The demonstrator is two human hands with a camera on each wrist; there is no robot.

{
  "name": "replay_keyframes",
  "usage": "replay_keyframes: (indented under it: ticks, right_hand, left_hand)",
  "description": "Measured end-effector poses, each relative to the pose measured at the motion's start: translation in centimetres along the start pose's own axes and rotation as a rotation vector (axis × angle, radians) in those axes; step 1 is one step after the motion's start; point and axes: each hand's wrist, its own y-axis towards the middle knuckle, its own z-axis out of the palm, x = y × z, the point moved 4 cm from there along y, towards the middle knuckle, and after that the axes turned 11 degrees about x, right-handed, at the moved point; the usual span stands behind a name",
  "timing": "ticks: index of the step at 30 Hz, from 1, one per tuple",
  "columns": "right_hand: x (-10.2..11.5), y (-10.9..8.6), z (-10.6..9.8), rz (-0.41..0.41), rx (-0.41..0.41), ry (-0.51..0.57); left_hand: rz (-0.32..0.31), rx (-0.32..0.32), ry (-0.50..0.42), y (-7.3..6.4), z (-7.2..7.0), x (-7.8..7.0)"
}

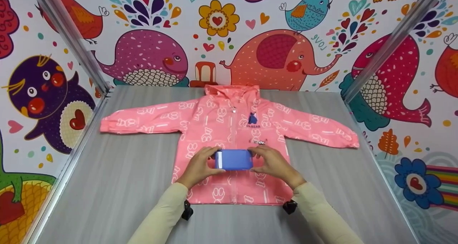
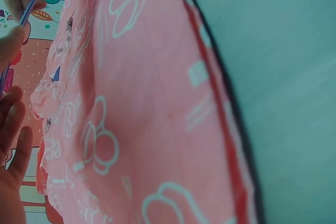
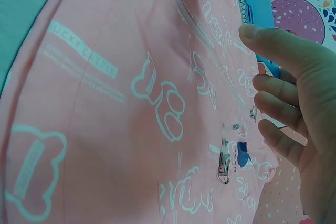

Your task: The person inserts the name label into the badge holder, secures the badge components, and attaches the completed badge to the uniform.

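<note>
Between my two hands is a thin blue rectangular phone, level above a pink hooded jacket. My left hand pinches its left end between thumb and fingers. The right end is gripped likewise by my right hand. A white strip shows along the phone's left side. In the right wrist view the phone appears nearly edge-on, by my right thumb. The jacket lies spread face up with both sleeves stretched out, its zip running down the middle.
The jacket rests on a grey wood-grain table. Cartoon-printed panels stand behind and at both sides, with metal posts at the corners. Black wrist-worn pieces hang beneath my forearms near the jacket's hem.
</note>
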Motion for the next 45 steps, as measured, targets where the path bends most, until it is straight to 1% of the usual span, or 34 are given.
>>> replay_keyframes:
  ticks: [9,16,25,28,32,38,41,45]
  right_hand:
    - [0.2,0.2,0.2,-0.011,-0.014,-0.058]
    - [0.5,0.3,0.3,-0.013,-0.010,-0.042]
    - [0.9,0.6,0.2,-0.021,-0.025,-0.070]
    - [1.0,0.7,0.2,-0.019,-0.025,-0.072]
    - [1.0,0.7,0.3,-0.017,-0.027,-0.069]
    - [1.2,0.7,0.2,-0.036,-0.044,-0.101]
    - [1.2,0.6,0.1,-0.024,-0.034,-0.057]
    - [0.9,0.5,0.0,0.000,-0.006,0.076]
  left_hand:
    - [0.016,0.009,0.007,0.1,0.1,-0.2]
    - [0.000,0.007,0.019,0.2,0.2,-0.4]
    - [-0.007,0.003,0.021,0.3,0.1,-0.5]
    - [-0.008,0.005,0.013,0.3,0.2,-0.4]
    - [-0.007,0.001,0.024,0.4,0.3,-0.5]
    - [-0.016,0.006,0.025,0.3,0.4,-0.4]
    - [-0.021,0.011,0.017,0.3,0.4,-0.4]
    - [-0.028,0.018,-0.011,0.2,0.3,-0.3]
